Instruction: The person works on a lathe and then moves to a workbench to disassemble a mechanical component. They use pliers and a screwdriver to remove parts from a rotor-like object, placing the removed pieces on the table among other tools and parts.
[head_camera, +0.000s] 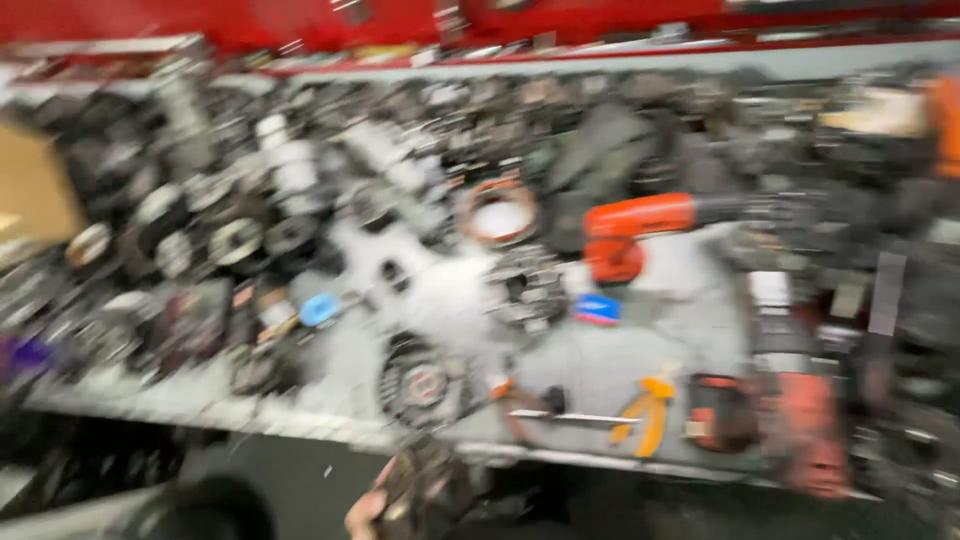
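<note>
Hand (372, 512), bottom edge, side unclear: grips dark part (425, 490) below bench (690, 320) front; closure blurred, cannot tell. Other hand unseen. Bench: round gear (425, 385) near edge, orange tool (630, 235), pliers (645, 415) flat, within reach.

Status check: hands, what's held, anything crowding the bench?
One hand at bottom edge, gripping a dark part; which hand unclear, blurred. Other hand out of view. Workbench crowded: orange power tool, round metal parts.

Bright, even light; heavy motion blur.
</note>
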